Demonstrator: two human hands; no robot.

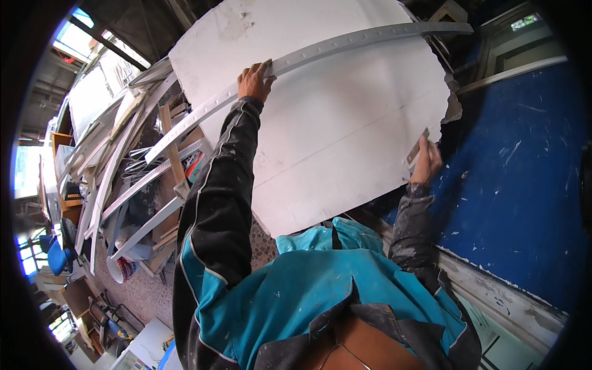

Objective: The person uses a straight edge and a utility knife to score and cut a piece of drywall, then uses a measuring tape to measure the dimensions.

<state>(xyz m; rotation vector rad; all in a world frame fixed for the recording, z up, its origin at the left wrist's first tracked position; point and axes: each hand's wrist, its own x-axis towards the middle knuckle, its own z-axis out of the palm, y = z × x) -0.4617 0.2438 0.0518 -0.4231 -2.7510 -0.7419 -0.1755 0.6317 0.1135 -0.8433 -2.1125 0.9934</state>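
Note:
A large white board (345, 117) with a faint straight line across it and a ragged, broken right edge lies before me. Across it runs a long grey metal channel (351, 43) with a row of round dimples, reaching past the board on both sides. My left hand (254, 81) is closed over this channel near the board's left part, fingers curled on its edge. Near the board's right edge, my right hand (427, 162) grips a slim flat tool (418, 147) with a metallic look; its exact kind is hard to make out.
To the left lies a heap of wooden and metal strips (132, 148), with a white bucket (121, 269) beside it. A scuffed blue panel (512, 179) stands close on the right, above a pale ledge (499, 296). Speckled floor (262, 246) shows below the board.

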